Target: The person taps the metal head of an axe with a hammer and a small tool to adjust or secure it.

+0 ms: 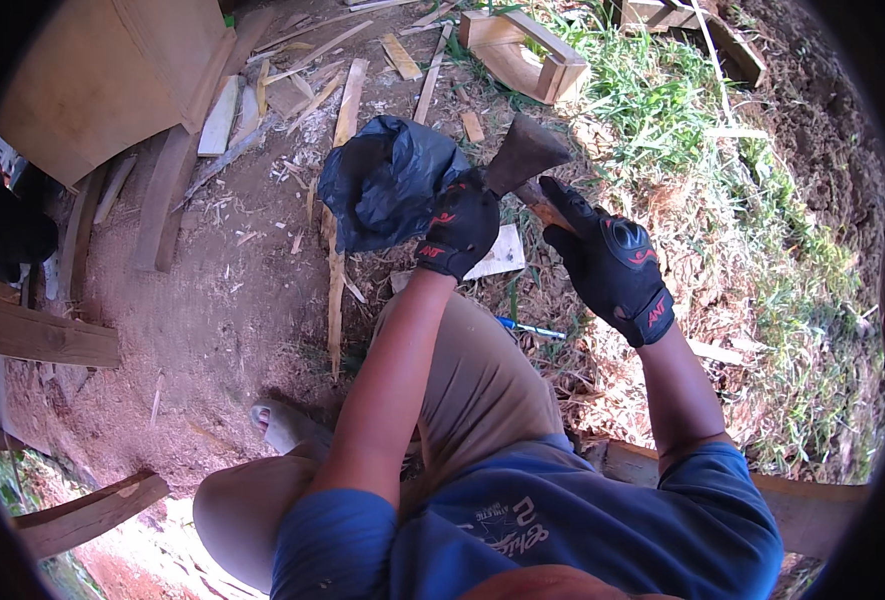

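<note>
A hatchet with a dark, worn metal head and a short wooden handle is held up in front of my knee. My right hand, in a black glove with red marks, grips the handle, its index finger stretched along the wood. My left hand, gloved alike, is closed at the near side of the hatchet head; its fingertips are partly hidden. A crumpled black plastic bag lies just left of my left hand, touching or behind it.
Wood strips and shavings litter the dirt. A wooden frame piece stands on the grass ahead. At the left are a large wooden panel and curved boards. A blue-and-white pen-like stick lies beside my knee.
</note>
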Demonstrator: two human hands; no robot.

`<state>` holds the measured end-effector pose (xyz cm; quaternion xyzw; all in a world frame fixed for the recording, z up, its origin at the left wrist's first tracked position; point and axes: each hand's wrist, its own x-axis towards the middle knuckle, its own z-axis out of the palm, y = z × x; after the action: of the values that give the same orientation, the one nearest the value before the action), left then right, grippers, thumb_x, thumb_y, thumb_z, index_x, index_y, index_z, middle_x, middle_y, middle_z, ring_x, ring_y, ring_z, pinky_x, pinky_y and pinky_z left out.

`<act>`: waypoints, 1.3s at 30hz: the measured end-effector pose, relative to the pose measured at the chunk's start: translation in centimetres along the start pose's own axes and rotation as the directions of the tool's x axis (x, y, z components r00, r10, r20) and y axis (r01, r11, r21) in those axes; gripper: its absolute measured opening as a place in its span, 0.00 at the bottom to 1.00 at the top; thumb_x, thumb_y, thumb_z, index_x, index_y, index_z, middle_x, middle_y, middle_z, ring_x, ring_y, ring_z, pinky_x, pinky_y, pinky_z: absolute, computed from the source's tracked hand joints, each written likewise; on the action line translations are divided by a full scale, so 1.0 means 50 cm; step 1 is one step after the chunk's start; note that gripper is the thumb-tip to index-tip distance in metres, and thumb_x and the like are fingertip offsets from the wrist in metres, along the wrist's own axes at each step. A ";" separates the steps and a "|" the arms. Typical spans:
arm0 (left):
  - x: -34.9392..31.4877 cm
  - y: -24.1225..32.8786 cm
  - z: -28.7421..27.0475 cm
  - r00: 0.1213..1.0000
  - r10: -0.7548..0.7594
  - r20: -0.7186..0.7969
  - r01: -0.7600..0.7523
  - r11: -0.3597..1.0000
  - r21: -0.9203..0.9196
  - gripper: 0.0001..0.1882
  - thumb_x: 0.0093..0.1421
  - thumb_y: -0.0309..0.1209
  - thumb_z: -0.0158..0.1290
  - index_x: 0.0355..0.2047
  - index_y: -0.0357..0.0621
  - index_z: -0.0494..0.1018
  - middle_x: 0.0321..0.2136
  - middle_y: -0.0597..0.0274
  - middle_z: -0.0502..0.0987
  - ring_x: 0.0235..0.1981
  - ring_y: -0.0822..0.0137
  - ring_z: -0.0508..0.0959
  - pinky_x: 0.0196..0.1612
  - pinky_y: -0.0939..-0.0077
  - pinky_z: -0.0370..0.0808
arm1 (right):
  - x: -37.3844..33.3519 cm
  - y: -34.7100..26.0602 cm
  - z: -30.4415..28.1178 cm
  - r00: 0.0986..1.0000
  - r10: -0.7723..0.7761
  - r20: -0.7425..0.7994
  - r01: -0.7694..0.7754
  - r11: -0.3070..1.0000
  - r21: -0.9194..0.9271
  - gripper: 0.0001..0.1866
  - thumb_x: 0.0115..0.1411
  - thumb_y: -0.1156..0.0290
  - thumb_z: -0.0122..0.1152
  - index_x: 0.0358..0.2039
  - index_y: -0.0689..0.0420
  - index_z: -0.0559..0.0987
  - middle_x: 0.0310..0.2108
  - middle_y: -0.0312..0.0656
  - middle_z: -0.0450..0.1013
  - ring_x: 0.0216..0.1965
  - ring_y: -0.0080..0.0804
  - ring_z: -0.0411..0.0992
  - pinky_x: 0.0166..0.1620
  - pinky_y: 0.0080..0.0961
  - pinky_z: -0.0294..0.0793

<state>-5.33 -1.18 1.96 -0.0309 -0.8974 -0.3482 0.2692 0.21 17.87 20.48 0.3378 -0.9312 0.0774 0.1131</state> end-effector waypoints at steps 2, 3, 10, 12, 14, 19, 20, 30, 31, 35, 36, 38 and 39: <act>0.005 0.009 -0.015 0.992 0.038 -0.120 -0.061 0.979 -0.194 0.12 0.65 0.28 0.51 0.46 0.43 0.79 0.37 0.45 0.82 0.40 0.42 0.82 0.44 0.49 0.78 | 0.009 -0.010 -0.026 0.999 0.036 -0.025 -0.036 0.999 -0.031 0.30 0.68 0.62 0.65 0.70 0.38 0.72 0.36 0.54 0.82 0.35 0.55 0.82 0.38 0.46 0.81; 0.008 0.018 -0.022 0.982 0.052 -0.180 -0.104 0.951 -0.292 0.12 0.65 0.29 0.51 0.45 0.42 0.79 0.37 0.44 0.82 0.40 0.42 0.82 0.44 0.48 0.78 | 0.007 -0.019 -0.034 0.993 0.094 -0.068 -0.085 0.988 0.133 0.32 0.67 0.64 0.66 0.71 0.38 0.71 0.37 0.53 0.82 0.34 0.54 0.82 0.37 0.46 0.81; 0.003 0.023 -0.017 0.997 -0.040 0.061 0.044 0.997 -0.058 0.15 0.63 0.24 0.48 0.48 0.46 0.79 0.36 0.50 0.82 0.40 0.46 0.83 0.44 0.51 0.78 | 0.009 -0.002 0.012 0.997 -0.070 -0.029 0.070 0.997 0.011 0.31 0.66 0.65 0.67 0.70 0.39 0.72 0.38 0.51 0.83 0.36 0.53 0.82 0.37 0.46 0.80; -0.012 0.035 -0.015 0.999 -0.046 -0.009 0.045 0.989 -0.139 0.14 0.63 0.26 0.49 0.47 0.45 0.79 0.36 0.50 0.82 0.38 0.47 0.83 0.41 0.51 0.79 | 0.005 -0.004 -0.002 0.991 -0.065 -0.119 0.073 0.996 0.058 0.32 0.65 0.67 0.68 0.70 0.39 0.72 0.37 0.51 0.83 0.36 0.52 0.82 0.37 0.46 0.81; -0.003 0.041 -0.024 0.998 -0.031 -0.055 0.010 0.938 -0.346 0.13 0.60 0.27 0.51 0.45 0.43 0.79 0.36 0.49 0.82 0.38 0.46 0.83 0.42 0.50 0.79 | 0.008 -0.013 -0.019 0.984 0.003 -0.178 0.010 0.997 0.074 0.34 0.64 0.68 0.69 0.71 0.40 0.72 0.38 0.52 0.83 0.36 0.53 0.83 0.38 0.45 0.81; 0.003 0.013 0.012 0.993 0.107 -0.041 -0.109 0.991 -0.072 0.16 0.58 0.23 0.50 0.46 0.44 0.78 0.36 0.51 0.82 0.39 0.48 0.82 0.44 0.53 0.78 | -0.004 -0.007 0.025 1.000 -0.004 0.011 0.005 0.999 -0.049 0.32 0.65 0.68 0.67 0.70 0.41 0.72 0.38 0.52 0.83 0.38 0.54 0.83 0.39 0.45 0.81; 0.008 0.016 0.019 0.997 0.058 -0.053 -0.064 0.991 -0.117 0.15 0.58 0.23 0.50 0.45 0.44 0.79 0.36 0.51 0.82 0.39 0.48 0.82 0.44 0.53 0.78 | -0.004 -0.005 0.020 0.999 -0.024 -0.037 0.025 0.999 0.025 0.32 0.65 0.68 0.68 0.70 0.42 0.73 0.39 0.51 0.83 0.39 0.55 0.83 0.40 0.46 0.81; 0.014 0.012 -0.015 0.996 0.015 -0.092 -0.036 0.972 -0.232 0.13 0.60 0.25 0.50 0.45 0.43 0.78 0.35 0.48 0.81 0.38 0.43 0.81 0.42 0.50 0.76 | 0.011 -0.004 0.034 0.998 -0.062 -0.028 0.065 0.993 0.101 0.31 0.67 0.66 0.67 0.70 0.42 0.72 0.41 0.55 0.83 0.41 0.55 0.83 0.42 0.47 0.81; 0.018 0.008 -0.015 0.994 0.021 -0.111 -0.037 0.988 -0.151 0.14 0.60 0.24 0.50 0.45 0.44 0.78 0.35 0.49 0.81 0.38 0.43 0.81 0.42 0.51 0.76 | 0.011 -0.006 0.022 0.999 -0.036 -0.014 0.037 0.997 0.065 0.31 0.67 0.66 0.67 0.70 0.42 0.72 0.42 0.55 0.83 0.41 0.55 0.83 0.42 0.47 0.81; -0.004 0.029 -0.032 0.993 -0.026 -0.115 -0.020 0.925 -0.379 0.14 0.60 0.24 0.50 0.45 0.43 0.78 0.33 0.48 0.81 0.39 0.43 0.81 0.42 0.50 0.76 | 0.009 -0.027 -0.014 0.972 -0.056 -0.229 0.075 0.994 0.078 0.34 0.65 0.66 0.69 0.71 0.41 0.71 0.45 0.54 0.82 0.41 0.55 0.83 0.41 0.45 0.82; 0.002 0.040 -0.039 0.993 -0.026 -0.112 -0.031 0.876 -0.482 0.14 0.60 0.24 0.50 0.45 0.42 0.78 0.33 0.48 0.81 0.39 0.43 0.81 0.42 0.50 0.76 | 0.008 -0.029 -0.011 0.962 -0.030 -0.271 0.053 0.996 0.077 0.33 0.65 0.66 0.69 0.71 0.41 0.71 0.44 0.54 0.82 0.40 0.55 0.83 0.40 0.46 0.81; 0.008 0.052 -0.043 0.993 -0.008 -0.115 -0.050 0.865 -0.499 0.14 0.60 0.23 0.50 0.45 0.43 0.79 0.34 0.50 0.81 0.39 0.47 0.82 0.42 0.53 0.77 | 0.000 -0.021 0.008 0.982 0.007 -0.189 0.003 0.999 0.053 0.33 0.66 0.64 0.68 0.71 0.40 0.71 0.43 0.54 0.83 0.39 0.55 0.82 0.39 0.47 0.81; 0.014 0.040 -0.027 0.993 0.011 -0.118 -0.055 0.926 -0.374 0.14 0.60 0.22 0.50 0.45 0.44 0.79 0.34 0.51 0.82 0.39 0.49 0.83 0.42 0.54 0.77 | 0.001 -0.013 0.013 0.998 0.011 -0.067 -0.010 1.000 0.014 0.32 0.66 0.64 0.67 0.71 0.40 0.71 0.42 0.53 0.83 0.38 0.55 0.82 0.38 0.48 0.80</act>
<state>-4.80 -0.62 4.36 -0.0772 -0.7966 -0.5104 0.3147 0.49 17.22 19.90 0.3310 -0.9280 0.0955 0.1418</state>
